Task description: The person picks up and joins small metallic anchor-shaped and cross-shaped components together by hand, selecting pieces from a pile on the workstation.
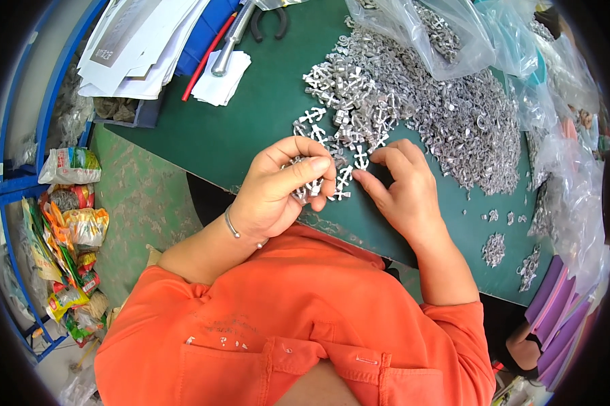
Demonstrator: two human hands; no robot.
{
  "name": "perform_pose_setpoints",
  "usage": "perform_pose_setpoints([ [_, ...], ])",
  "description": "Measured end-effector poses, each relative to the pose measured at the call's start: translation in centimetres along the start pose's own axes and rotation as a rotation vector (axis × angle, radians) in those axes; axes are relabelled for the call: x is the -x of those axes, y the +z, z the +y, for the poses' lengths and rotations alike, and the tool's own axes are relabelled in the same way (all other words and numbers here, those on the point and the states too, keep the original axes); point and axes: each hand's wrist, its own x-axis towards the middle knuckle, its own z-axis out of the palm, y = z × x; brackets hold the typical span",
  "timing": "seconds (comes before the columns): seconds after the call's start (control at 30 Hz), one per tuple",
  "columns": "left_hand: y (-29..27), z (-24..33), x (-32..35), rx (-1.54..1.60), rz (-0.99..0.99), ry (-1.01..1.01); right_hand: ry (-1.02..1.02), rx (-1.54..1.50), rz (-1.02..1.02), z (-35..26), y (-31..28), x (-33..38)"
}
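My left hand [278, 186] is curled around a bunch of small silver anchor-shaped metal pieces [310, 186] at the near edge of the green table [251, 115]. My right hand [403, 186] rests beside it, fingertips pinching at one anchor piece [361, 160] lying on the table. Just beyond both hands lies a pile of anchor pieces [349, 101]. A larger heap of small silver metal bits [467, 122] spreads to the right of it.
Clear plastic bags [454, 34] of metal parts lie at the far right. Pliers [268, 20], a metal tool [230, 40], white paper [220, 81] and stacked papers [136, 40] sit at the far left. Snack packets [68, 223] fill a blue rack on the left. Purple sheets [562, 318] lie at right.
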Motion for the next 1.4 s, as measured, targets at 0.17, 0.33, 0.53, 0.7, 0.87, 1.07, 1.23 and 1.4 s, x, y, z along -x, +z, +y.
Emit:
perform_pose_setpoints([
  [0.17,0.7,-0.4,0.1,-0.180,0.075,0.041,0.081,-0.129,0.012,0.7,0.1,0.2],
  [0.33,1.1,-0.3,0.2,-0.360,0.099,0.037,0.166,-0.336,-0.008,0.2,-0.7,0.1],
  [0.53,1.7,0.1,0.3,-0.439,0.143,-0.035,-0.022,-0.585,0.024,0.3,-1.1,0.1],
  [0.7,1.4,-0.1,0.4,-0.423,0.102,-0.017,-0.204,-0.531,0.050,0.0,-1.3,-0.1],
  [0.87,1.1,-0.2,0.5,-0.373,0.068,-0.020,-0.433,-0.351,0.152,-0.1,-1.3,-0.2],
  [1.07,0.7,-0.7,0.3,-0.092,0.008,-0.074,-0.655,-0.310,0.216,-1.0,-0.9,0.2],
  [1.23,0.5,-0.7,0.5,-0.051,-0.004,-0.112,-0.654,-0.314,0.165,-1.2,-0.7,0.1],
  [1.4,0.7,-0.6,0.3,-0.248,0.037,0.057,-0.231,-0.338,0.151,-0.6,-0.6,-0.1],
])
